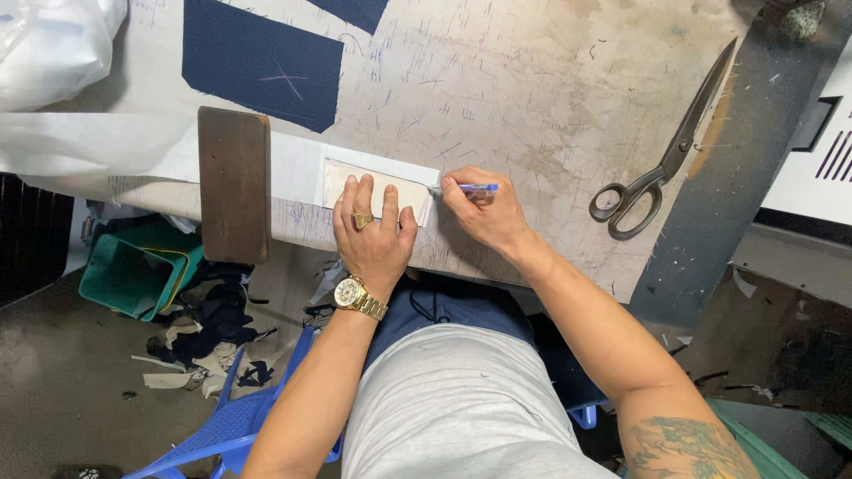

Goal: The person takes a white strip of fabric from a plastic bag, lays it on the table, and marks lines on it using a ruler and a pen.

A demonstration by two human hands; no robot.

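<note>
Head view: you sit at a worn, scratched table [532, 98], seen from above.
Left hand: your left hand [374, 232] lies flat on a pale template [373, 184], fingers spread and pressing it down; a gold ring and a gold watch [355, 295] show on it.
Right hand: your right hand [479, 213] pinches a blue pen [466, 188] between thumb and fingers, tip at the template's right end.
Template: it rests on a white strip [293, 164] near the table's near edge, between the two hands.
Wooden block: a dark wooden block [234, 184] sits on the same strip, just left of the template, overhanging the near edge.
Navy cloth: a navy cloth piece [262, 60] with a chalk cross lies farther back on the left.
Scissors: large scissors [666, 160] lie well to the right, shut, handles toward you.
Floor: a green bin [133, 270] and cloth scraps [209, 341] sit below on the left, beside a blue plastic chair [235, 426].
</note>
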